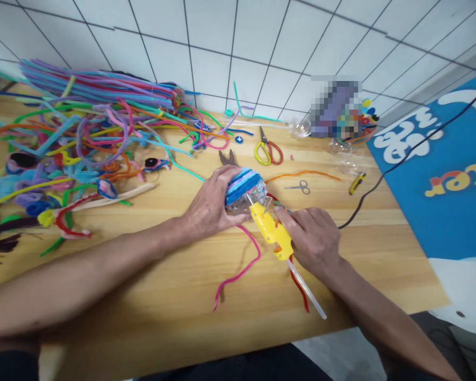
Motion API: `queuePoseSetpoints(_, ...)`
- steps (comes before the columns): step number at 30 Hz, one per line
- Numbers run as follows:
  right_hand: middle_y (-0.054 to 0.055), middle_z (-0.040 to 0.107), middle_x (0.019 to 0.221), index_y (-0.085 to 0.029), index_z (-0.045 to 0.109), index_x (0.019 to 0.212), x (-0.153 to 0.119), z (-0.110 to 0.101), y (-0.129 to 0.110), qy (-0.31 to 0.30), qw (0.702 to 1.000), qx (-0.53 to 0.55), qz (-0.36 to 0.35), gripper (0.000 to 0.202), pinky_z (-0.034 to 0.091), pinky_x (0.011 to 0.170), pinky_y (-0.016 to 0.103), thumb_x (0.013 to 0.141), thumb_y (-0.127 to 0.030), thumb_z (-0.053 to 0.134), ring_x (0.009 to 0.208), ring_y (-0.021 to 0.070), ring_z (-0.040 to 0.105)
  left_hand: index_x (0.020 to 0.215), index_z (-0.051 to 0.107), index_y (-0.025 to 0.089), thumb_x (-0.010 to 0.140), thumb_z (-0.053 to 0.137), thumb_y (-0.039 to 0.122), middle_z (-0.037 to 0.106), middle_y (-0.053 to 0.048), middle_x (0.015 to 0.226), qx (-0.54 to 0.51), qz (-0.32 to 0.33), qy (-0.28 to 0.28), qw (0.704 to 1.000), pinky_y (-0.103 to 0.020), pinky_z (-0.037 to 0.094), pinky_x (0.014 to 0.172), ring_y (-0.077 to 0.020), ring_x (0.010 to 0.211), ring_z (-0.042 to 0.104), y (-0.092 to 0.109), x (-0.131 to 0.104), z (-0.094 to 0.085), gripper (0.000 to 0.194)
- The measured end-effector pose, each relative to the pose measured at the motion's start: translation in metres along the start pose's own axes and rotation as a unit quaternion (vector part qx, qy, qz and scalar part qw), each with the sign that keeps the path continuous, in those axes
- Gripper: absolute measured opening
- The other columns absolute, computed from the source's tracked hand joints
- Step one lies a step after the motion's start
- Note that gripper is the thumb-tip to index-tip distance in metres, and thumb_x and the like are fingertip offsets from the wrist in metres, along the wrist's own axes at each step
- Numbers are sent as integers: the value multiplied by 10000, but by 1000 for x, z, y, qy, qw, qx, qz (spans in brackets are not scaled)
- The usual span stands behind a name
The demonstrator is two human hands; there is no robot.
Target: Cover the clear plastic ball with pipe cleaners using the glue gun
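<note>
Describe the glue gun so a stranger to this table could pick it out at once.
Over the wooden table, find the person's right hand. That hand holds the glue gun, aimed at the blue-striped round piece in the left hand. It is bright yellow with a long clear stick jutting from its back, unlike the yellow-and-black cutter lying farther right.
</note>
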State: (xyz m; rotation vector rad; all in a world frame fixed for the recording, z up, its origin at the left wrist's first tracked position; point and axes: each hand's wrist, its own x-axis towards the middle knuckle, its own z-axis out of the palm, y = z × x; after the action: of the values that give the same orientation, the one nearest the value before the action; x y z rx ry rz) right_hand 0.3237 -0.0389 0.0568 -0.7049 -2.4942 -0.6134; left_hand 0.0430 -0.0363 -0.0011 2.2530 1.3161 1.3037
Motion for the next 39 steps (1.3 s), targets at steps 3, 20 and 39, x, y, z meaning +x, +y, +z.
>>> queuePoseSetpoints(3,6,658,742,-219,658,1375,0,-3,-2,-6,1000,1,-3,388,379,737,390,1013,-86,621,750,225,546,1585,373,269,786,949,418,558,-183,1540,1,5,-2,1000,-612,547,1207,-402,1473,588,1,0,0,996)
queuePoseSetpoints(20,42,691,818,-242,648,1467,-11,0,2,-43,998,41,35,455,407,763,387,1026,-168,566,799,239,584,1604,351,287,794,952,413,569,-173,1530,-23,9,0,1000,-602,555,1208,-397,1469,587,-2,0,-2,1017)
queuePoseSetpoints(39,55,696,845,-156,694,1349,-13,3,15,-39,996,76,34,324,397,748,382,1083,-228,523,805,240,562,1627,331,284,799,946,395,537,-179,1556,-17,25,-17,999,-614,523,1241,-403,1500,558,-5,0,-2,1038)
